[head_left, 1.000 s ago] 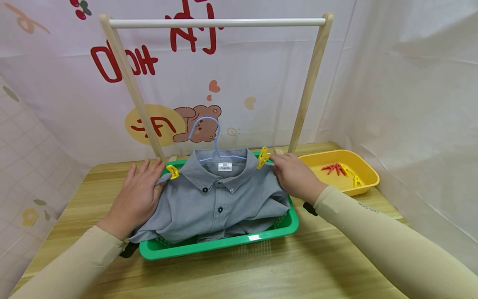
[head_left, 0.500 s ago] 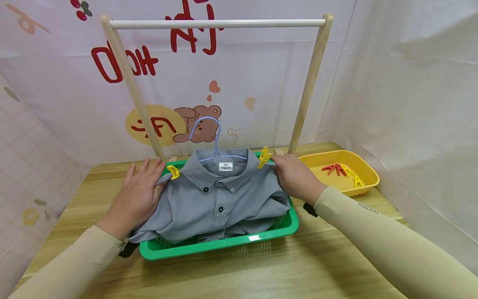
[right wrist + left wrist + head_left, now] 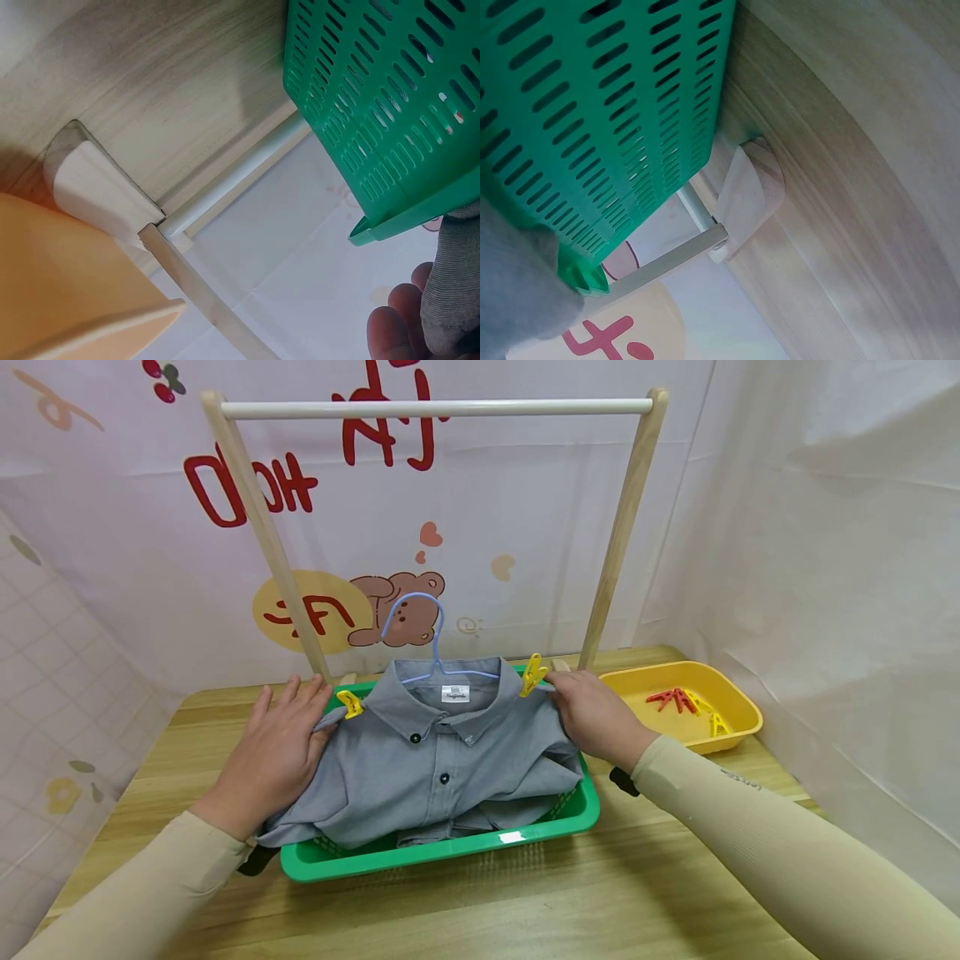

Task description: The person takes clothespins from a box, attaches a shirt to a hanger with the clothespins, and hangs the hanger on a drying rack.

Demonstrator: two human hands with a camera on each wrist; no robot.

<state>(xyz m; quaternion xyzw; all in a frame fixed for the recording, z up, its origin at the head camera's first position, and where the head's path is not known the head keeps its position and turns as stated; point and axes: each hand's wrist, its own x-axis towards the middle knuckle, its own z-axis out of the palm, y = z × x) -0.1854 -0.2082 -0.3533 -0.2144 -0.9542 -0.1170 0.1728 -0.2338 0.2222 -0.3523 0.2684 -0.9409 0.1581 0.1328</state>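
Observation:
A grey button-up shirt (image 3: 405, 768) on a blue hanger (image 3: 437, 643) lies partly in the green basket (image 3: 442, 853), its collar toward the back. One yellow clothespin (image 3: 349, 703) is clipped at its left shoulder, and another yellow clothespin (image 3: 533, 675) at its right. My left hand (image 3: 273, 752) holds the shirt at the left shoulder, fingers extended and thumb hidden. At the other shoulder my right hand (image 3: 596, 710) grips the cloth; its curled fingers (image 3: 405, 304) show behind the fabric in the right wrist view.
Behind the basket stands a wooden rack (image 3: 633, 518) with a white crossbar (image 3: 442, 409). On the right of the table (image 3: 555, 910), a yellow tray (image 3: 720, 739) holds red clothespins (image 3: 672, 698) and yellow clothespins (image 3: 708, 714). White printed sheets hang around the table.
The shirt collar and hanger have shifted very slightly to the right. Both hands stay almost in place at the shoulders.

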